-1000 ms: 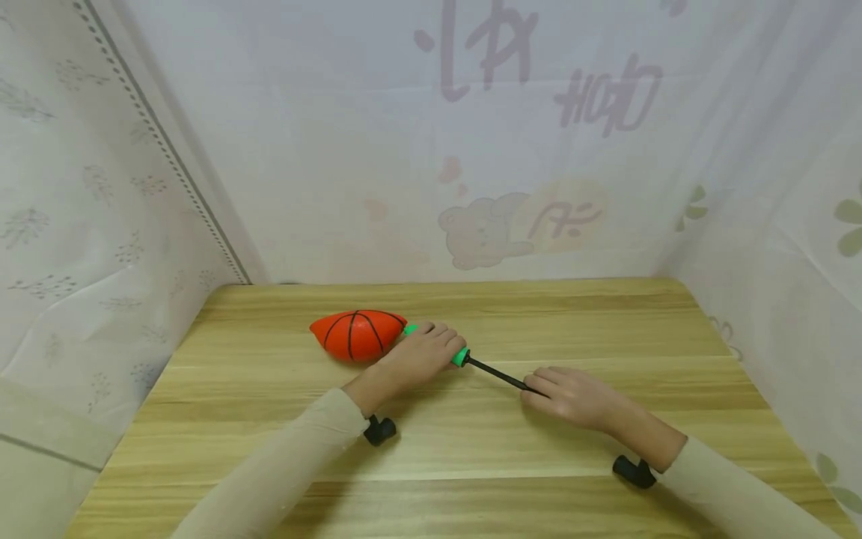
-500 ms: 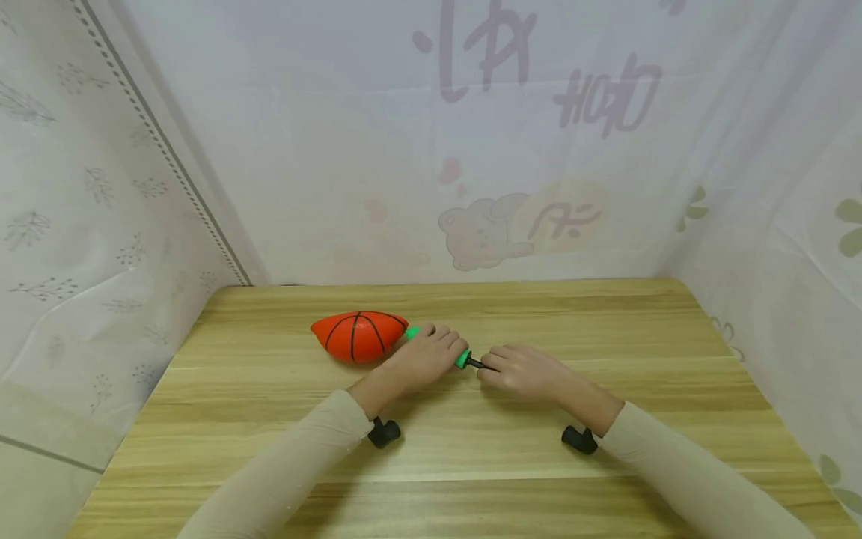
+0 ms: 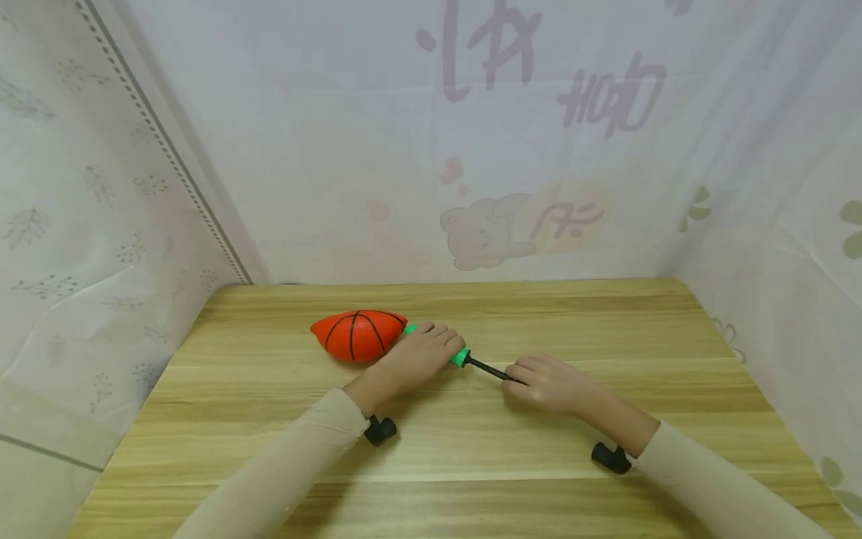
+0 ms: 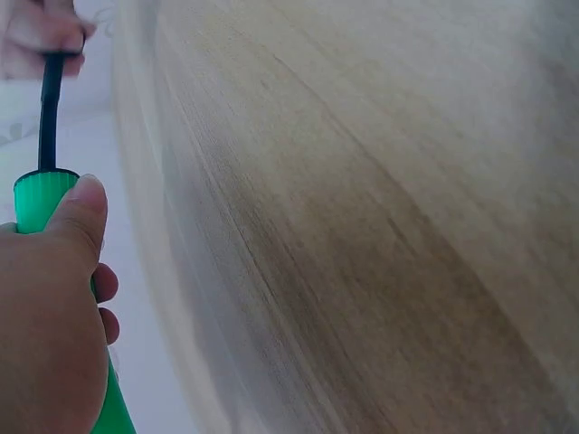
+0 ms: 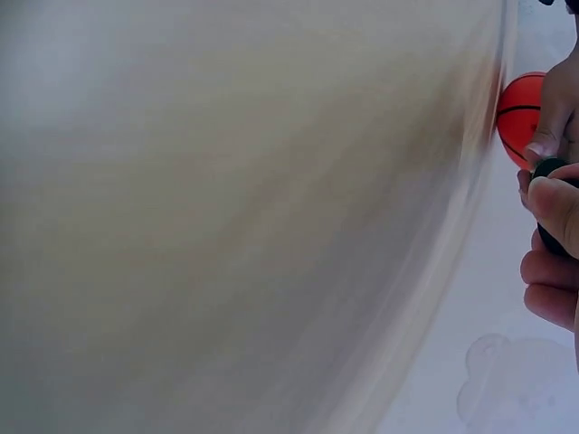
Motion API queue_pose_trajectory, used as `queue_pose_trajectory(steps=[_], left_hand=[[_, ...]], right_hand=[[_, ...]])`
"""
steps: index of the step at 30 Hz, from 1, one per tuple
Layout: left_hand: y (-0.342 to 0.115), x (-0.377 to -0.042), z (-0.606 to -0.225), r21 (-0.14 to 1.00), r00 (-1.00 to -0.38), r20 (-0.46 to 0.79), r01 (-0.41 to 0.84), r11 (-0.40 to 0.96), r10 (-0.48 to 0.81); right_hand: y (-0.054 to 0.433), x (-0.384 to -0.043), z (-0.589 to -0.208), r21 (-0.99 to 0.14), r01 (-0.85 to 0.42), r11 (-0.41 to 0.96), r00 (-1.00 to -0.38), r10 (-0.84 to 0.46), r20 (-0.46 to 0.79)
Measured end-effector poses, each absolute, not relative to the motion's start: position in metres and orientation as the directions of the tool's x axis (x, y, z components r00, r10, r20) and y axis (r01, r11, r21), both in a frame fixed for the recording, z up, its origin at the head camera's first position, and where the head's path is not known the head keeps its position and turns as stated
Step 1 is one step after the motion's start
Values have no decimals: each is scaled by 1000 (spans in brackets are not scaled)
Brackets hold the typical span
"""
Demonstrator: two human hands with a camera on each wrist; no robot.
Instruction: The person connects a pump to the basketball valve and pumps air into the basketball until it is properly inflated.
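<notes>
A green hand pump (image 3: 459, 357) with a black rod (image 3: 486, 367) lies between the two hands. My left hand (image 3: 423, 355) grips its green barrel, thumb along the side, as the left wrist view shows. My right hand (image 3: 548, 383) holds the black handle end, mostly hidden under the fingers, with part of the rod drawn out of the barrel. At the barrel's other end sits an orange-red ball (image 3: 358, 336) with black lines, partly deflated and pointed at its left end. In the right wrist view the ball (image 5: 520, 117) shows behind the left hand.
Everything is on a wood-grain table (image 3: 471, 449). A pale printed curtain (image 3: 337, 150) hangs behind its back edge, and more cloth hangs at both sides. A small black camera is strapped under each wrist.
My right hand pushed the rod in towards the left hand, then drew it partway out again to the right. The left hand and the ball stayed nearly in place.
</notes>
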State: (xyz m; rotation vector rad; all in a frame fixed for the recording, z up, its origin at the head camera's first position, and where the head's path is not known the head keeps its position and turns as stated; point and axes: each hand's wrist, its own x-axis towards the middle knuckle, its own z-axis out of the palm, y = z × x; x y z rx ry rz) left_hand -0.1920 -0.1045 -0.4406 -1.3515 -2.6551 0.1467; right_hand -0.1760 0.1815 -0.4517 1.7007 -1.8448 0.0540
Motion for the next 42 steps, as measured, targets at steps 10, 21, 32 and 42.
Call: queue_pose_trajectory(steps=[10,21,32,42], left_hand=[[-103,-191,-440,-155,-572,96,799,580,814],[-97,-187,-440,-184,-614,26,772,608,789],[-96,-185,-439,-185,-617,45,768,614,786],[-103,-188,-435,-154,-611,82,773,616,787]], right_hand=[[217,-157,-451,396,-900,184,2,-905,426],[190,-169,-445,391,-906,164,0,-922,387],[150,-188,-449,393,-901,184,-1,-906,423],[175,-177,-445,368,-912,183,12,-883,470]])
